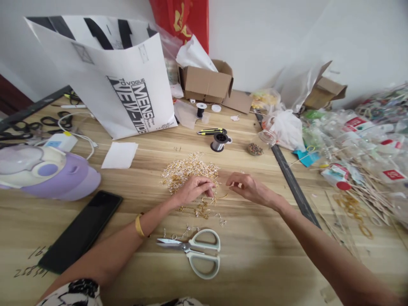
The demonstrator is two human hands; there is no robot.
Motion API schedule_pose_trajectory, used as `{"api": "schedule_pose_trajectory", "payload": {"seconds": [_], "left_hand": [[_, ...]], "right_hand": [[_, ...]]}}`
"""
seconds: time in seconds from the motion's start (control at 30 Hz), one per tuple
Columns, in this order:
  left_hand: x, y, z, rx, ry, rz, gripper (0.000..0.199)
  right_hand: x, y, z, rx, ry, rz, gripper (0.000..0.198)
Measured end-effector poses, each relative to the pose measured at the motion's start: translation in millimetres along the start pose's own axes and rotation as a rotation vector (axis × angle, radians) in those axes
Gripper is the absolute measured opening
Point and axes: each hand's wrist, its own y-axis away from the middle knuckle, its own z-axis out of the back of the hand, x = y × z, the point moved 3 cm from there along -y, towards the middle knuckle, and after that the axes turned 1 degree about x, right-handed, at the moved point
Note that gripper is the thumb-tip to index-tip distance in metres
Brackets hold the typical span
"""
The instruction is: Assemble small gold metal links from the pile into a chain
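Note:
My left hand [196, 188] is closed with bent fingers at the near right side of a heap of fine gold and silver chains [180, 170]. To its right, my right hand [247, 187] hovers low over the wood, thumb and fingers pinched. A thin gold strand [222, 197] shows below the gap between the hands; whether either one holds it is unclear. Short gold chain pieces [200, 209] lie just below my left hand. Nearer me are a silver chain piece [188, 230] and scissors [199, 250] with pale handles, blades slightly apart, pointing left.
A wire spool [219, 142], a cutter knife [210, 131] and a jar of small beads [255, 148] stand beyond the heap. At left are a phone [81, 231], a purple-and-white device [60, 174] and a large white bag [134, 85]. Plastic bottles [360, 127] and sticks crowd the right.

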Motion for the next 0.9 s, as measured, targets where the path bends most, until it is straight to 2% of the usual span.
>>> {"api": "schedule_pose_trajectory", "payload": {"seconds": [0.1, 0.23, 0.4, 0.47, 0.57, 0.73, 0.8, 0.9], "left_hand": [[2.9, -0.5, 1.0, 0.001, 0.007, 0.000, 0.028], [4.9, -0.5, 2.3, -0.007, -0.018, -0.011, 0.028], [3.5, 0.3, 3.0, -0.034, -0.031, -0.012, 0.031], [2.6, 0.4, 3.4, -0.044, -0.019, -0.010, 0.030], [2.6, 0.1, 4.3, -0.050, 0.010, -0.004, 0.029], [6.7, -0.8, 6.5, -0.058, 0.040, -0.018, 0.031], [8.8, -1.0, 7.6, -0.067, 0.041, -0.012, 0.030], [10.0, -1.0, 8.7, -0.072, 0.046, -0.013, 0.030]], "right_hand": [[-0.5, 6.5, -1.7, 0.097, 0.205, 0.051, 0.014], [1.0, 6.8, -13.3, 0.247, 0.448, 0.052, 0.016], [1.8, 3.5, -22.1, 0.314, 0.601, 0.074, 0.018], [0.4, 2.9, -22.6, 0.314, 0.589, 0.086, 0.017], [-0.1, 1.8, -20.1, 0.298, 0.446, 0.095, 0.013], [2.1, -1.9, -12.2, 0.298, 0.173, -0.039, 0.008], [3.2, -3.1, -10.3, 0.310, 0.172, -0.052, 0.008], [4.5, -3.8, -10.2, 0.311, 0.272, 0.023, 0.010]]}}
